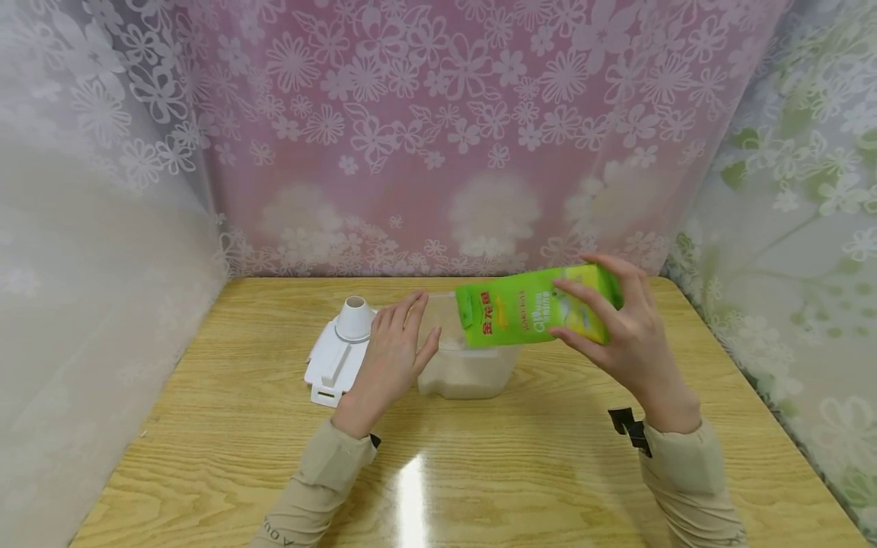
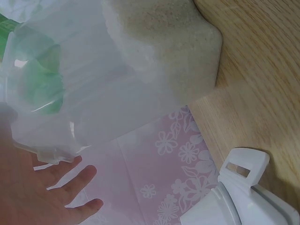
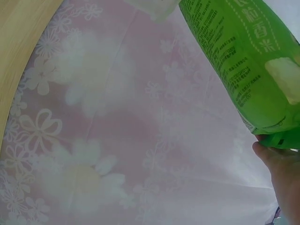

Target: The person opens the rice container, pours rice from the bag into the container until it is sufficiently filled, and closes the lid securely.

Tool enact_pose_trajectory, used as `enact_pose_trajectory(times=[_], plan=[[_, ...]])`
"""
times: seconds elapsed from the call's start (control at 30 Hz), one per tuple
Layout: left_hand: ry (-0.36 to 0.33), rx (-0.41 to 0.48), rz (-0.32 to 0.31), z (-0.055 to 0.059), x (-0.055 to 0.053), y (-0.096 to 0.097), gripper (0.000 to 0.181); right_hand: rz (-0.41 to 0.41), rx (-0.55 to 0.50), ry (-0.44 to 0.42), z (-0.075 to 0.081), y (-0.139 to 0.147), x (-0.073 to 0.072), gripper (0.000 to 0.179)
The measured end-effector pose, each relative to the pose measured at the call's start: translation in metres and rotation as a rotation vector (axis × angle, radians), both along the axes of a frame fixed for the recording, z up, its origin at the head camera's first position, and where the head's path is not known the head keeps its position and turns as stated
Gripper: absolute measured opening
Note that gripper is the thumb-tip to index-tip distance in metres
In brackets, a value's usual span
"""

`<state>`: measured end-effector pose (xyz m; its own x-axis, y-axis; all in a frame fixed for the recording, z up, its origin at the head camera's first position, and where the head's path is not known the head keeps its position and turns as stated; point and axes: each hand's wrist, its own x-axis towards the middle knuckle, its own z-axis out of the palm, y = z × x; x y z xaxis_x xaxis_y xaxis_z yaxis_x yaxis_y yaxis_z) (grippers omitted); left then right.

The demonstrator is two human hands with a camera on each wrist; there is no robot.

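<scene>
Head cam high, facing forward-down. Wrist cams close in, tilted; both catch green printed plastic bag [image 3: 243, 70], pink white-flowered curtain [image 3: 117, 122].

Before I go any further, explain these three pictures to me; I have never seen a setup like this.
There is no machine here: a person's left hand and right hand do the work. The widest picture comes from a camera worn on the head, looking forward and down. The other two come from a camera on each wrist, watching that hand's work. On the wooden table stands a clear container, partly filled with something pale and grainy; a white piece with a cone lies to its left. The right hand holds a green bag tipped nearly flat, its far end at the container's opening. The left hand is at the container's edge, fingers extended.
</scene>
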<state>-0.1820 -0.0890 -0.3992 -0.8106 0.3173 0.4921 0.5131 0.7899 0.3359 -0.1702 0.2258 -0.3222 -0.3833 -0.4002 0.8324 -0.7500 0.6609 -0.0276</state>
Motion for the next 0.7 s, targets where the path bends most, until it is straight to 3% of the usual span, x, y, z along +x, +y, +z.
enact_pose_trajectory(times=[0.4, 0.7], plan=[[-0.002, 0.002, 0.0, -0.0014, -0.0009, -0.0001, 0.058, 0.03, -0.04, 0.035, 0.0035, -0.0048, 0.0044, 0.057], [0.027, 0.013, -0.007, -0.0019, -0.0012, -0.0003, 0.057, -0.01, -0.061, 0.017, 0.0014, -0.0033, 0.0033, 0.065]])
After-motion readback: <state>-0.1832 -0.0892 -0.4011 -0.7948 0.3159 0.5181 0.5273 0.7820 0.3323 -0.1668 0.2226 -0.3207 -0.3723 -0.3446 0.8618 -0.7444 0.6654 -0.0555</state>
